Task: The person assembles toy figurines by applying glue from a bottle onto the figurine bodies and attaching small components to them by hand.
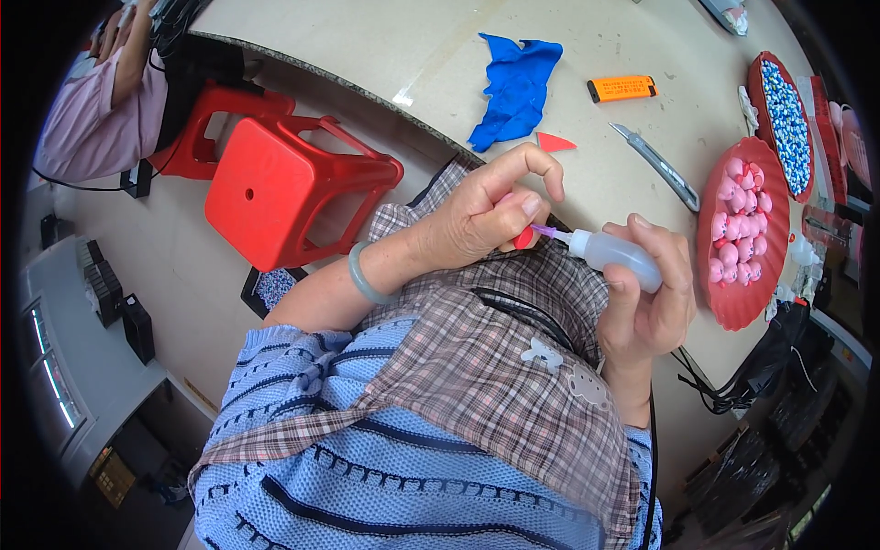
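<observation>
My left hand [472, 215], with a pale bangle on the wrist, is closed around a small red piece [523, 239] held low over my lap. Most of that piece is hidden by the fingers. In my right hand [653, 307] is a squeeze bottle [616, 260], translucent white and tilted sideways. Its thin purple nozzle [550, 233] points left and reaches up to the red piece; whether they touch I cannot tell. Just beyond my left hand, a red triangular scrap [555, 142] lies on the table beside a crumpled blue cloth [518, 92].
An orange lighter [623, 88] and a grey utility knife [656, 168] lie on the table [385, 55]. At right, a red scalloped tray [731, 307] holds several pink figures; a second tray [759, 92] holds blue-and-white beads. Red stools [261, 192] and another person [110, 119] are at left.
</observation>
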Demonstrator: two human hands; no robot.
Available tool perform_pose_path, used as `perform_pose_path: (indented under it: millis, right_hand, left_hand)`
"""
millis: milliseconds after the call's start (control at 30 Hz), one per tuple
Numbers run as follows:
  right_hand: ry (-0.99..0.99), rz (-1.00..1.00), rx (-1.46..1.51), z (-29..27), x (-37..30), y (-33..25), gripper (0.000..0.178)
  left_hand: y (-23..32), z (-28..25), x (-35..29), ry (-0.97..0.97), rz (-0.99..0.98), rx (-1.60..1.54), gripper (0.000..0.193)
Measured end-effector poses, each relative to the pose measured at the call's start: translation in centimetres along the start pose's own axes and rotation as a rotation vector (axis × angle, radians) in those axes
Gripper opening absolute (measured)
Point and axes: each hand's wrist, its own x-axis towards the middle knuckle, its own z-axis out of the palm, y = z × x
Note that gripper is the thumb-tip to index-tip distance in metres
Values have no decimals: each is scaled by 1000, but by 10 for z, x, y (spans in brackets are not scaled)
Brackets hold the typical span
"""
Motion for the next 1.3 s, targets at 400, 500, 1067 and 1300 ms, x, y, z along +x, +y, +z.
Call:
perform_pose_path:
  millis: [400,500,1067,1300]
  right_hand:
    - [49,17,0,-4,-1,3,41]
    - [223,185,309,2,-9,18,38]
    - [179,335,-208,-2,57,81,26]
    - [112,564,-176,-2,56,91,34]
  left_hand:
    - [-6,-6,3,-4,-33,-187,25]
    - [-3,-1,7,40,-51,-237,36]
    - [7,3,10,-14,88,-178,36]
    - [8,3,10,14,74,-271,36]
